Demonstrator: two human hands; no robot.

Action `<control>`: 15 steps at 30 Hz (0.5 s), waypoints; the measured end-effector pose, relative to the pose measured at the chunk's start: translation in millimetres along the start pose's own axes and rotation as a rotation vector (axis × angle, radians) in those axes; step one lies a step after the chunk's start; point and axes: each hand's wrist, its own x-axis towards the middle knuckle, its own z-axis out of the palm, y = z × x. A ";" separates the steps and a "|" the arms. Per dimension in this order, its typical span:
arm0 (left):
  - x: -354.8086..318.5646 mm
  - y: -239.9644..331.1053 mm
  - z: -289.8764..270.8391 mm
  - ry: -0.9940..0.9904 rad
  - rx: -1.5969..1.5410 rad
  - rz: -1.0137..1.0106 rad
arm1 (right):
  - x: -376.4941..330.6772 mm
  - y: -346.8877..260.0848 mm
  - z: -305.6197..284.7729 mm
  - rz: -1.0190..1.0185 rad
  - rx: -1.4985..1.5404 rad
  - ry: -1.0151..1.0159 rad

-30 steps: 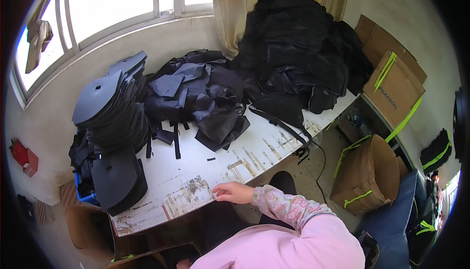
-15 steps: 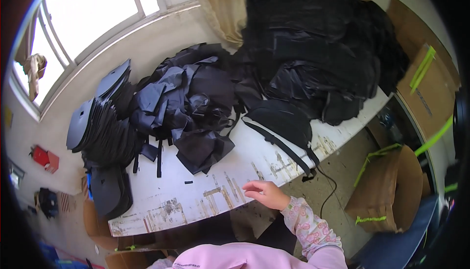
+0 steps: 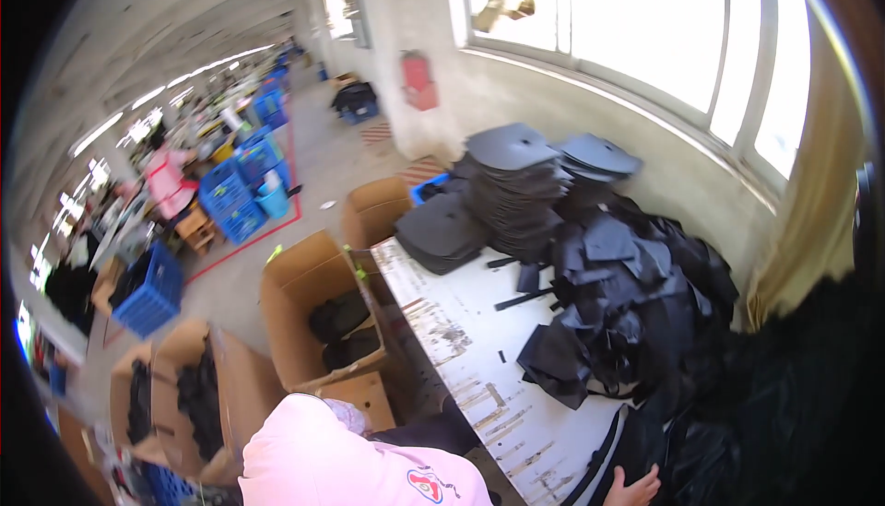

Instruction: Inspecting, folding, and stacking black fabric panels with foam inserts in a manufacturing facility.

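Note:
My right hand [image 3: 634,488] is at the lower right, its thumb and fingers apart, lying at the edge of a black bag [image 3: 638,440] with a dark strap. Whether its fingers press on the bag cannot be told. Of my left arm only a flowered sleeve [image 3: 347,414] shows beside my pink top; the left hand is hidden. A heap of loose black fabric pieces [image 3: 613,276] lies on the worn white table [image 3: 475,349]. Beyond it stand tall stacks of grey-black curved panels [image 3: 513,170].
Open cardboard boxes [image 3: 293,276] stand left of the table, some with black items inside. Farther left are blue crates [image 3: 230,206] and a person in pink [image 3: 169,179]. A dark fabric mass [image 3: 784,414] fills the lower right. A window [image 3: 645,27] lies behind the table.
My view has swung left, bringing the boxes and long workroom into sight. My right hand, earlier over the table's front edge, is now at the black bag.

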 end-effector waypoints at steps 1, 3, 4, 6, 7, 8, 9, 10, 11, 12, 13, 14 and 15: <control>-17.6 -17.5 13.4 0.003 -0.017 -0.025 | 7.1 3.9 -0.4 -0.032 -0.054 -0.081; -57.1 -48.1 40.1 -0.005 -0.031 -0.079 | 29.8 9.2 -5.5 -0.038 -0.041 -0.235; -69.6 -51.7 46.4 -0.027 -0.011 -0.086 | 33.3 13.7 -14.5 -0.013 -0.065 -0.216; -116.6 -68.4 73.0 -0.025 -0.025 -0.109 | 42.3 16.4 -31.2 -0.030 -0.061 -0.353; -143.9 -82.3 88.9 -0.015 -0.065 -0.190 | 48.5 10.8 -38.5 -0.021 -0.055 -0.501; -164.5 -102.7 105.0 -0.010 -0.105 -0.270 | 50.3 4.3 -49.8 -0.050 -0.035 -0.605; -176.8 -136.5 116.6 -0.052 0.189 -0.097 | 52.4 4.5 -50.3 -0.048 -0.013 -0.642; -192.5 -154.5 134.4 -0.096 0.470 0.088 | 53.1 5.4 -44.8 -0.055 0.000 -0.670; -210.5 -172.8 157.5 -0.023 0.554 0.080 | 51.8 5.1 -41.3 -0.091 -0.012 -0.666; -223.9 -187.3 175.9 -0.027 0.516 0.071 | 54.2 5.6 -38.6 -0.082 -0.010 -0.674; -234.7 -198.8 186.1 -0.086 0.616 0.158 | 58.0 7.1 -34.8 -0.065 -0.009 -0.681; -234.6 -211.3 199.0 -0.145 0.716 0.245 | 60.7 7.9 -28.0 -0.094 -0.027 -0.686; -233.7 -216.4 211.5 -0.097 0.675 0.167 | 61.2 11.3 -20.1 -0.097 -0.008 -0.691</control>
